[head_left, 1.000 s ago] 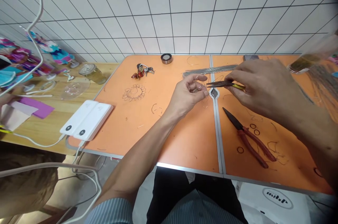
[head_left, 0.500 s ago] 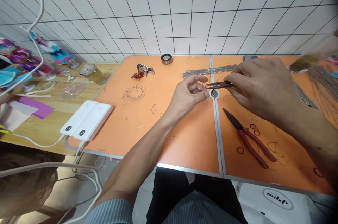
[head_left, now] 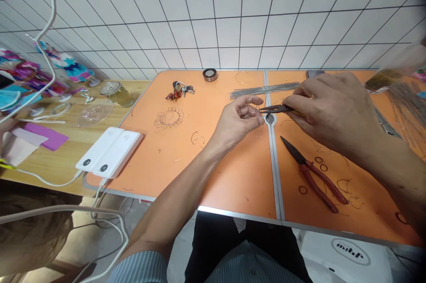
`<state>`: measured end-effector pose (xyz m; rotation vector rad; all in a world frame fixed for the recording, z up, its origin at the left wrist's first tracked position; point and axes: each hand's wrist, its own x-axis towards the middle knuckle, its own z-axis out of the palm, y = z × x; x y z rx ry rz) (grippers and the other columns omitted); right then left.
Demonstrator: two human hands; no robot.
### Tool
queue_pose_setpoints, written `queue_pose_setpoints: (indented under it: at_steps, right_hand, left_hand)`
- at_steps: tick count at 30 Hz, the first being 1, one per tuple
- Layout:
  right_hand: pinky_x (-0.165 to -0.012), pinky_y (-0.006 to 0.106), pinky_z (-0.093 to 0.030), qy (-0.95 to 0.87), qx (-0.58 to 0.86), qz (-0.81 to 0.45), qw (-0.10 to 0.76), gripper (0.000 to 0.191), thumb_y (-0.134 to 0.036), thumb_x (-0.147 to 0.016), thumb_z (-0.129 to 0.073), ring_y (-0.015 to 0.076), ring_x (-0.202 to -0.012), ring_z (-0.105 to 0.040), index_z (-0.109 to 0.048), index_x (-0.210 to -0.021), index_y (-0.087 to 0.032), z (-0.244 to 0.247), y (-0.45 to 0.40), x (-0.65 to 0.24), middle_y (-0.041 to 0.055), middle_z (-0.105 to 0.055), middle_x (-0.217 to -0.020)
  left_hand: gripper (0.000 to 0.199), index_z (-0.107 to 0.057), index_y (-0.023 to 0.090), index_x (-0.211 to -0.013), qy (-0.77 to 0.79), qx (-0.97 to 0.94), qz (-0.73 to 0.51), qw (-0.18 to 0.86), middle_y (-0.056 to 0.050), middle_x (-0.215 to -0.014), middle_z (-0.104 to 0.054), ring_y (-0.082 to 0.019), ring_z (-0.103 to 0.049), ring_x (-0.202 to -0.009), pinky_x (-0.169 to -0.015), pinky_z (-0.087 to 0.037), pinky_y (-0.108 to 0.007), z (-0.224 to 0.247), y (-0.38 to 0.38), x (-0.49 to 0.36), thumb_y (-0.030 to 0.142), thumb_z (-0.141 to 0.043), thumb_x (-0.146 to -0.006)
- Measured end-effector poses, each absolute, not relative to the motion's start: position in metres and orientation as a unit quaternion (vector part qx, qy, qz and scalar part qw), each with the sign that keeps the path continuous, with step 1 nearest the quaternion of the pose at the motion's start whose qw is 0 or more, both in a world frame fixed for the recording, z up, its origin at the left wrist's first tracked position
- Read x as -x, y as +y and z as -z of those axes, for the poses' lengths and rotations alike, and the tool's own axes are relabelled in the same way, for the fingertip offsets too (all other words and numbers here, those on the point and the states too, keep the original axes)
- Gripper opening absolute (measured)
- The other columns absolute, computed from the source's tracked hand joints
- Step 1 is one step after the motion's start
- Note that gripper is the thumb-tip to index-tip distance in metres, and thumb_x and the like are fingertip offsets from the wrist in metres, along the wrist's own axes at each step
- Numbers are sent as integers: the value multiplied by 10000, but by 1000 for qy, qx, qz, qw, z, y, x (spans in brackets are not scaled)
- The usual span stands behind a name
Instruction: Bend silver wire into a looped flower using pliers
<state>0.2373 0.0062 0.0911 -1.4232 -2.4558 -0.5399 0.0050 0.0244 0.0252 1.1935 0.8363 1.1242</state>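
My right hand is closed round the handles of small needle-nose pliers, their dark jaws pointing left. The jaw tips reach the fingers of my left hand, which pinch a thin piece of bent wire. Much of that wire is hidden by the fingers. Just behind the hands lies a bundle of straight wires. Larger pliers with red handles rest in front of my right hand. To the left, a looped wire ring lies flat on the orange table.
Keys and a tape roll sit towards the back. Two white power banks with cables overlap the table's left edge. Small dark rings and wire scraps lie near the red pliers. Another person's head shows at lower left.
The small pliers' jaws have closed together at the wire, and my right hand's fingers have tightened on the handles. My left hand has hardly moved.
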Motion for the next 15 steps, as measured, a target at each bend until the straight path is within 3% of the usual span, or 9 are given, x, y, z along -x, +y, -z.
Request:
queue_pose_setpoints:
  at_steps: [8,15]
  right_hand:
    - [-831,502,-362,-845,479,218,93,298,-403,-1142,-550,343,-967,-624,-719,-914,-311,-87,6,-241,119,-799,-1049]
    - [-806,484,-357,-844,485,222,51,354,-384,-1162,-488,342,-954,-627,-746,-926,-330,-91,3,-238,111,-796,-1072]
  left_hand:
    - [428,-762,231,-1078,349,-531,-489,597,37,-791,-732,-117,-644,-684,-689,-484,-292,-23,25,-5,180,-951,-697]
    - [422,-763,214,-1081,342,-531,-491,600,32,-791,-741,-114,-650,-692,-695,-494,-286,-24,25,-5,182,-955,-707]
